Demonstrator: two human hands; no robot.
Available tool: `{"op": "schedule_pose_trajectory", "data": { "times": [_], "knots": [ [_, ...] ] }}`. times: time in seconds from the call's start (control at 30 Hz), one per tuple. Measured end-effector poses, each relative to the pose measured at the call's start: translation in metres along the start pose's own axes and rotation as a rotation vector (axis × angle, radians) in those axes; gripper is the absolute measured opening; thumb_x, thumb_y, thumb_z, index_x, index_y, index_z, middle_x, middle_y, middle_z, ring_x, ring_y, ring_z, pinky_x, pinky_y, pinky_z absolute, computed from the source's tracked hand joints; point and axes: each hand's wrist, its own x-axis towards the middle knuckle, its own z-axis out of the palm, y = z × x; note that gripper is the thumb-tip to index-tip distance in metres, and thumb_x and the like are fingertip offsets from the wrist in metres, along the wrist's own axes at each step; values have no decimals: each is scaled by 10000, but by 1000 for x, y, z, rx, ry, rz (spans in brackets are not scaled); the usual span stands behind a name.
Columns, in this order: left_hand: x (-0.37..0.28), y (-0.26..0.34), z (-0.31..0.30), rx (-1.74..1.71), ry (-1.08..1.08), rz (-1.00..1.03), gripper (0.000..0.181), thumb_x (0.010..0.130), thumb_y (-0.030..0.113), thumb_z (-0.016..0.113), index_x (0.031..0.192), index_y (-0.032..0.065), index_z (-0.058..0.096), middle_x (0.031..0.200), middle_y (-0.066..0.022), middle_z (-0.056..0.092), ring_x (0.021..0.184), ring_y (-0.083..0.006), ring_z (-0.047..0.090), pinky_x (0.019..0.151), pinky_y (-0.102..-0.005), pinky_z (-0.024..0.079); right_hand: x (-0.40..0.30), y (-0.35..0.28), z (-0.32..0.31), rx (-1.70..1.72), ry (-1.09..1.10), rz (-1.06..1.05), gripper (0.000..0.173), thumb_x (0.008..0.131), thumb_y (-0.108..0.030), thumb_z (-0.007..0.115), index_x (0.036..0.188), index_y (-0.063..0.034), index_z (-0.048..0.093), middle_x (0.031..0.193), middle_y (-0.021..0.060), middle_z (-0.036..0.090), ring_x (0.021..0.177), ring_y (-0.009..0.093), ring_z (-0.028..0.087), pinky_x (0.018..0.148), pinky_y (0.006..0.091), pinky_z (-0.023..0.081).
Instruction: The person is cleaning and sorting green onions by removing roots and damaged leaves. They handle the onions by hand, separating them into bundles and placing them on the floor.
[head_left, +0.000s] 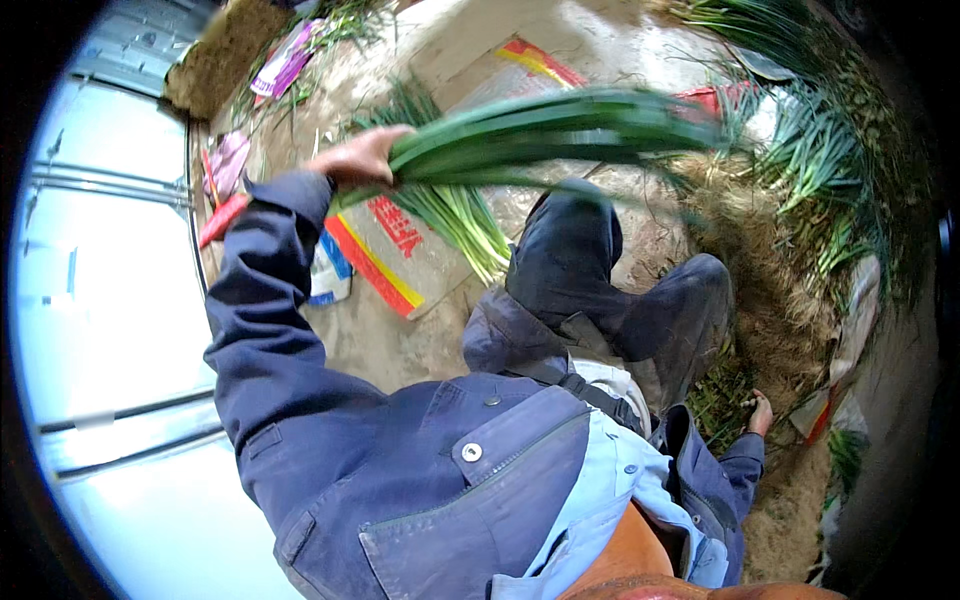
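Observation:
My left hand is raised at the upper left. It grips a bunch of long green onion leaves, which stretches to the right above my knees and is blurred at its far end. Beneath it, a second bunch of green onions lies on a flattened printed sack, pale stems towards my knee. My right hand hangs low on the right, close to a heap of leafy trimmings. Its fingers look curled; whether they hold anything is too small to tell.
More green onions are piled at the right beside dry roots and soil. Another heap of onions lies at the upper right. Pale metal door panels line the left. A purple-and-white bag and a pink cloth lie nearby.

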Motion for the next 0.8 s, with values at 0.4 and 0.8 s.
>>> {"op": "schedule_pose_trajectory", "data": {
  "times": [0.4,0.8],
  "knots": [
    [21,-99,-29,-600,790,-203,276,703,131,705,949,46,611,712,-18,584,608,-144,556,588,-289,463,19,-1,-23,-138,-112,-63,254,956,-148,448,1089,-10,613,707,42,524,629,135,527,603,286,467],
    [228,-266,171,-1275,1103,-515,382,664,-17,684,1018,-94,562,976,-165,627,836,-281,614,746,-397,509,-73,-19,-24,-471,111,-83,261,935,-135,457,1059,27,619,678,43,519,629,149,525,596,290,455]
  ]
}}
